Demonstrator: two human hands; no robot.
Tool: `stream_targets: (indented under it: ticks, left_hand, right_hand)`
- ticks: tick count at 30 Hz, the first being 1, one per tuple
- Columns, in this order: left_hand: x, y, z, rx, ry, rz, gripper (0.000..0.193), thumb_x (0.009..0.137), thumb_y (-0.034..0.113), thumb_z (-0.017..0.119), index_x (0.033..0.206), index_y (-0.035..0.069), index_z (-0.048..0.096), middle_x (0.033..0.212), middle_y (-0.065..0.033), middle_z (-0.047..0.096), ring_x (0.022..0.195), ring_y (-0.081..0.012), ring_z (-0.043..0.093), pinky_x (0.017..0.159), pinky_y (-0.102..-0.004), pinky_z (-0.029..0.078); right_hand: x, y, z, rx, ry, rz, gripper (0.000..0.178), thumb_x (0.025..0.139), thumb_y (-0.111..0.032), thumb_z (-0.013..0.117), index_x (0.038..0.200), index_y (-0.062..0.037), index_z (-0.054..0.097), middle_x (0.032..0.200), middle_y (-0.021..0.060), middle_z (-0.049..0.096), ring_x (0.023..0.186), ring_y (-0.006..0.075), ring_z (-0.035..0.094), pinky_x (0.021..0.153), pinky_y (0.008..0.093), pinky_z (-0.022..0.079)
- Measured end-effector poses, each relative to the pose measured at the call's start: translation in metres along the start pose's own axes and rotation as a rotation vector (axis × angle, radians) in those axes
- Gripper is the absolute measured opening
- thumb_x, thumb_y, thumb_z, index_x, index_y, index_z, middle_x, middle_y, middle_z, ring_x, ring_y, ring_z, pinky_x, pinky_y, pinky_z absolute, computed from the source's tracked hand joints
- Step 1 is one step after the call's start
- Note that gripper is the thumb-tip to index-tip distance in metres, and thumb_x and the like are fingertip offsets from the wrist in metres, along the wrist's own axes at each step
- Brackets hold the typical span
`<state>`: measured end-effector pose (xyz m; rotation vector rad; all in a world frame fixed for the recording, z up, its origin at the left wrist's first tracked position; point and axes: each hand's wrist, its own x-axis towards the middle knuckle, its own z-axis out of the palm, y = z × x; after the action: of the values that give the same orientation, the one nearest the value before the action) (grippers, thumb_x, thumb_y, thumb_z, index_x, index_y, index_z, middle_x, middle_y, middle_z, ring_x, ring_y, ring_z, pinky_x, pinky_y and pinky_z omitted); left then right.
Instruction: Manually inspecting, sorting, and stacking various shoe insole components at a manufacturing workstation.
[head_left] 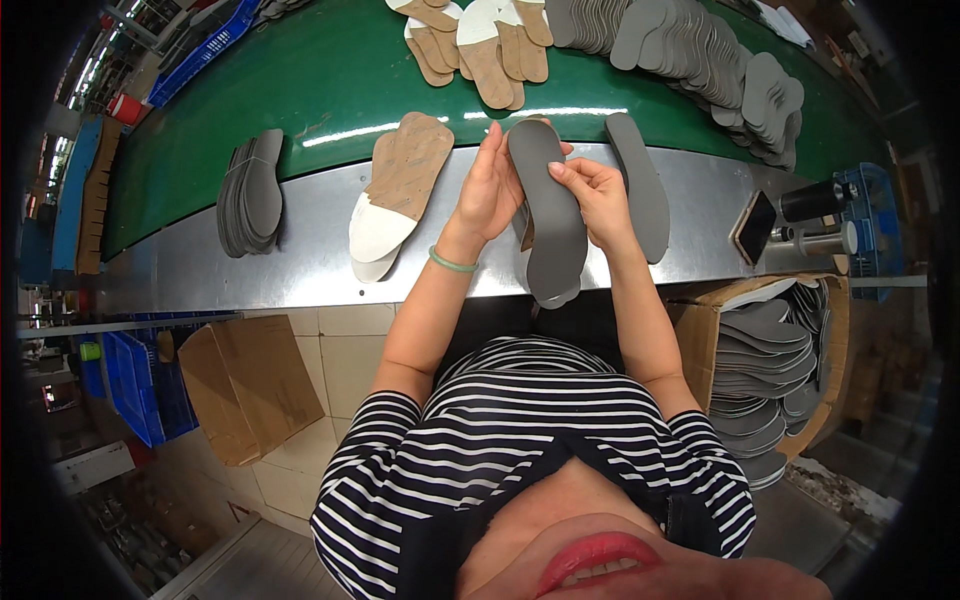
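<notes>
Between my hands is a grey shoe insole [552, 215], held upright over the edge of the metal table. A brown layer and a paler edge show behind it. My left hand [490, 190] supports its left side, with some fingers hidden behind it. On the right edge, the thumb and fingers of my right hand [597, 200] pinch it. Just right of that hand lies another grey insole [643, 195]. To the left, a stack of brown insoles with white heel ends [405, 175] rests on the metal. Farther left stands a bundle of grey insoles [250, 195].
A green work surface [330, 90] extends beyond the metal strip [310, 255]. Brown-and-white insoles [485, 55] and rows of grey insoles [690, 60] lie at the back. A phone [755, 228] sits at right, above a carton of grey insoles [835, 370]. Another carton [250, 385] stands lower left.
</notes>
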<state>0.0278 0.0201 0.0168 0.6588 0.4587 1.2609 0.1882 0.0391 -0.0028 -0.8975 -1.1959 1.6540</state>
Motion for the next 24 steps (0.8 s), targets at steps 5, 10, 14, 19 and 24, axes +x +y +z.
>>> stream_targets:
  ticks: [5,10,14,19,24]
  left_hand:
    - [0.000,-0.001,-0.004,0.017,-0.025,-0.002,0.057,0.103,0.043,0.022,0.136,0.001,0.040,0.125,-0.0193,0.057,0.116,-0.0249,0.056,0.100,-0.0394,0.045]
    - [0.000,-0.002,-0.006,0.042,-0.013,-0.011,0.048,0.102,0.034,0.028,0.135,0.001,0.039,0.124,-0.0179,0.057,0.115,-0.0240,0.057,0.099,-0.0386,0.045]
    - [0.001,-0.006,-0.010,0.055,-0.006,-0.007,0.047,0.102,0.034,0.030,0.135,0.002,0.040,0.124,-0.0171,0.058,0.114,-0.0235,0.057,0.099,-0.0385,0.045]
    - [0.004,-0.009,-0.017,0.067,0.028,-0.004,0.044,0.103,0.033,0.031,0.132,0.003,0.042,0.123,-0.0170,0.058,0.114,-0.0233,0.058,0.098,-0.0385,0.046]
    - [0.008,0.001,-0.027,0.015,0.139,-0.035,0.045,0.103,0.033,0.026,0.121,-0.001,0.049,0.113,-0.0168,0.062,0.100,-0.0282,0.063,0.091,-0.0413,0.050]
  right_hand:
    - [0.000,-0.001,0.002,0.003,0.008,0.009,0.019,0.093,-0.016,0.064,0.086,0.0011,0.067,0.074,0.0017,0.066,0.062,0.0051,0.059,0.056,0.0189,0.047]
    - [0.000,-0.002,0.001,0.011,-0.001,0.025,0.018,0.092,-0.016,0.064,0.086,0.0010,0.066,0.074,0.0020,0.066,0.062,0.0052,0.059,0.056,0.0189,0.047]
    - [-0.001,-0.002,0.001,0.018,0.002,0.035,0.019,0.092,-0.016,0.064,0.086,0.0011,0.066,0.074,0.0025,0.067,0.062,0.0053,0.059,0.056,0.0187,0.047]
    - [0.002,0.002,0.001,0.026,0.013,0.071,0.017,0.092,-0.015,0.065,0.088,0.0016,0.066,0.074,0.0026,0.066,0.062,0.0052,0.059,0.056,0.0184,0.046]
    - [-0.013,0.012,-0.007,-0.142,-0.074,0.061,0.024,0.085,-0.008,0.071,0.104,0.0023,0.059,0.069,0.0026,0.065,0.058,0.0049,0.058,0.050,0.0187,0.045]
